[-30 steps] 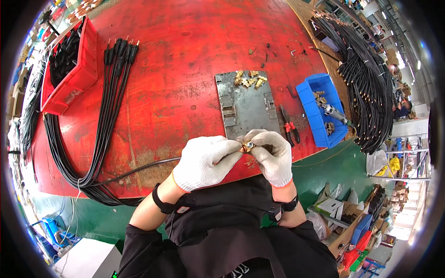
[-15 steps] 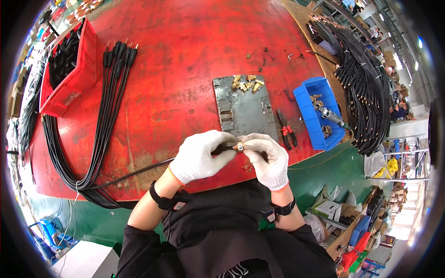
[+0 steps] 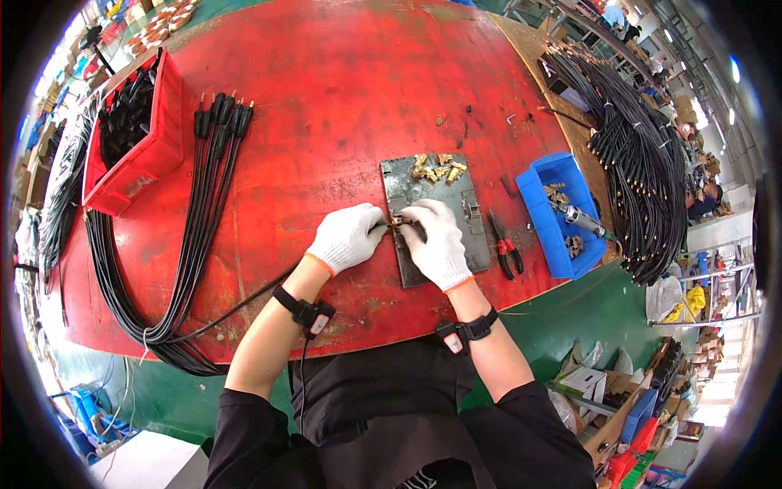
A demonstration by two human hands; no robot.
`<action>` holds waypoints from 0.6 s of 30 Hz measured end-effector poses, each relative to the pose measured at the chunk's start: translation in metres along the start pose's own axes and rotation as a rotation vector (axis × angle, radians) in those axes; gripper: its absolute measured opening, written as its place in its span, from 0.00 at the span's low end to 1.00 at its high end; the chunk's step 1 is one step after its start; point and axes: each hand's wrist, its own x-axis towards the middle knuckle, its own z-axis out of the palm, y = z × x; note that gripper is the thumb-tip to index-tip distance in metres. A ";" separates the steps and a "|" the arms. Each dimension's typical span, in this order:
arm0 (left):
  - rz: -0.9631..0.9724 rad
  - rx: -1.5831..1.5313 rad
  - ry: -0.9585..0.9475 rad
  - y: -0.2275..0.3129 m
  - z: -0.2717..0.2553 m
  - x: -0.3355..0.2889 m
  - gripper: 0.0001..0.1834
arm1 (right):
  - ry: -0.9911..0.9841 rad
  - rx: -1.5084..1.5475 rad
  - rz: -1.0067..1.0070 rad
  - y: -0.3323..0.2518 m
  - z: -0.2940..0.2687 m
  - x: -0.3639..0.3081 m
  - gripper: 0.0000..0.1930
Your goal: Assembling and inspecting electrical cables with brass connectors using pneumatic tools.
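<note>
My left hand (image 3: 349,238), in a white knit glove, is closed around the end of a black cable (image 3: 259,293) that trails back to the lower left. At the cable's end a small brass fitting (image 3: 397,220) shows between my two hands. My gloved right hand (image 3: 438,246) pinches at this fitting, its fingers partly hiding it. Both hands are over the left bracket of a dark metal plate (image 3: 397,175); whether the fitting rests in the bracket cannot be seen. Several loose brass fittings (image 3: 440,169) lie on the plate's far end, and a second bracket (image 3: 472,208) stands at its right.
Red-handled pliers (image 3: 507,248) lie right of the plate. Beyond them, a blue bin (image 3: 562,244) holds metal parts and a power tool (image 3: 585,220). At left are a red bin (image 3: 159,167) of black parts and a tied cable bundle (image 3: 183,269). Another cable bundle (image 3: 639,163) lies far right.
Both hands have moved forward and slightly left, from the table's near edge to the metal plate's left bracket, carrying the cable end and its fitting. The view has shifted slightly.
</note>
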 end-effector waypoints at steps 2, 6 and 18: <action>-0.020 -0.005 -0.042 -0.003 0.000 0.000 0.09 | 0.094 -0.060 0.001 -0.007 -0.022 -0.007 0.13; -0.005 -0.042 -0.028 0.001 0.004 0.006 0.09 | 0.543 -0.294 0.136 0.028 -0.113 -0.043 0.19; -0.014 -0.103 -0.030 -0.008 0.001 0.006 0.08 | 1.008 1.308 0.946 0.244 -0.253 -0.025 0.28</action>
